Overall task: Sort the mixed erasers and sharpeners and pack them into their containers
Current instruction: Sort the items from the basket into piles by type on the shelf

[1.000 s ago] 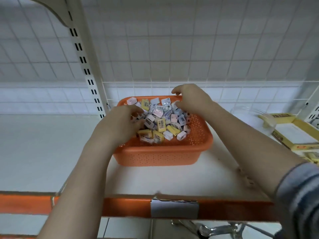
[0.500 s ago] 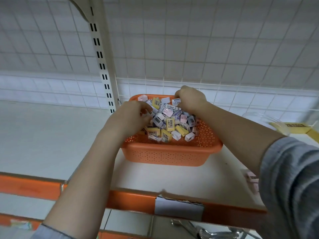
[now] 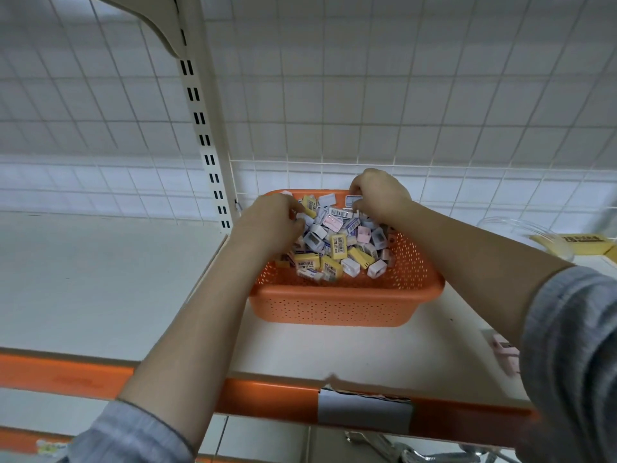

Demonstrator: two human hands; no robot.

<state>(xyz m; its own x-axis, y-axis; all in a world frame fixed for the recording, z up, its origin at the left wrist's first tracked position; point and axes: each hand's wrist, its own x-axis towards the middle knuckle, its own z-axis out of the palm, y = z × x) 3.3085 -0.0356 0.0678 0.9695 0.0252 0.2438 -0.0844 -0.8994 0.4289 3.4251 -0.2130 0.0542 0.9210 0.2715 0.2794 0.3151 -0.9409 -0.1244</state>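
Note:
An orange perforated basket [image 3: 344, 307] stands on the white shelf and holds a heap of small erasers and sharpeners [image 3: 337, 243] in yellow, white, pink and lilac. My left hand [image 3: 267, 223] reaches into the heap's left side, its fingers curled among the pieces; what it holds is hidden. My right hand [image 3: 379, 193] is at the far rim, fingers pinching a small white piece with a blue label [image 3: 353, 201].
A clear plastic container [image 3: 521, 233] and a yellow cardboard box [image 3: 581, 243] sit at the right. A pink piece [image 3: 504, 352] lies on the shelf under my right forearm. A slotted upright post [image 3: 203, 128] rises left of the basket. The shelf has an orange front edge [image 3: 267, 396].
The view has swung left, so the basket sits further right. My right hand has lifted towards the far rim with a small piece pinched. My left hand stays in the heap.

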